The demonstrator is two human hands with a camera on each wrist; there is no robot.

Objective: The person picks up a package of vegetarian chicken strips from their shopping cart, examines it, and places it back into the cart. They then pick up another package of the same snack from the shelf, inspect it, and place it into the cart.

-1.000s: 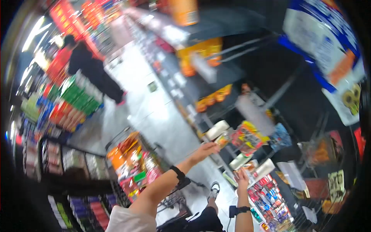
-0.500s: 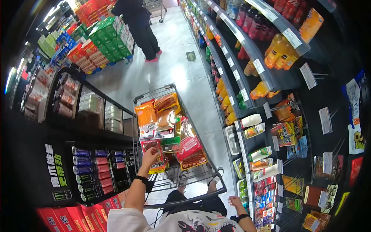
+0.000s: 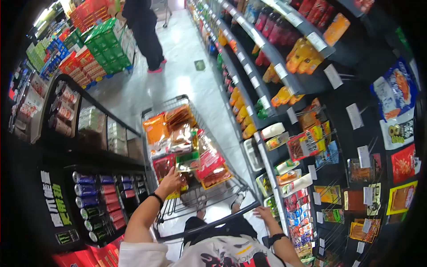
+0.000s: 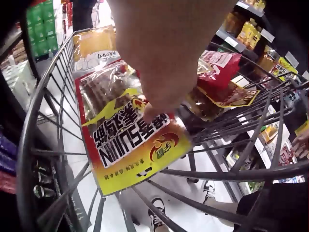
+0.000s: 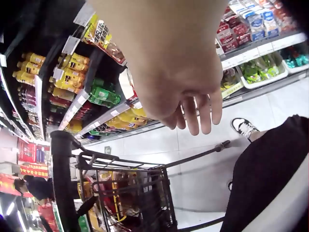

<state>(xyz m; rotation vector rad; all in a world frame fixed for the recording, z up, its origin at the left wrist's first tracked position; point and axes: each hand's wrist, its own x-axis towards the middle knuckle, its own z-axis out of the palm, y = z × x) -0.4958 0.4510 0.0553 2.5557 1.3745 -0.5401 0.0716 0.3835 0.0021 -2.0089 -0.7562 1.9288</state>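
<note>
My left hand reaches into the near end of a wire shopping cart, its fingers extended over a red and yellow snack packet. The left wrist view has a fingertip right at the packet's printed front, while the wrist hides most of the hand. The packet lies face up on the cart's wires. Around it are an orange packet, a green-labelled packet and a pink-red packet. My right hand hangs beside the shelf with fingers loosely straight, holding nothing.
Shelves with orange drink bottles and hanging snack packets line the right side. At left stands a black rack of cans. Farther along the aisle, a person in dark clothes stands near stacked green cartons.
Both hands have come away from the right-hand shelf. My left hand moved over to the cart and lower onto the packet; the right dropped to my side. The view swung toward the cart.
</note>
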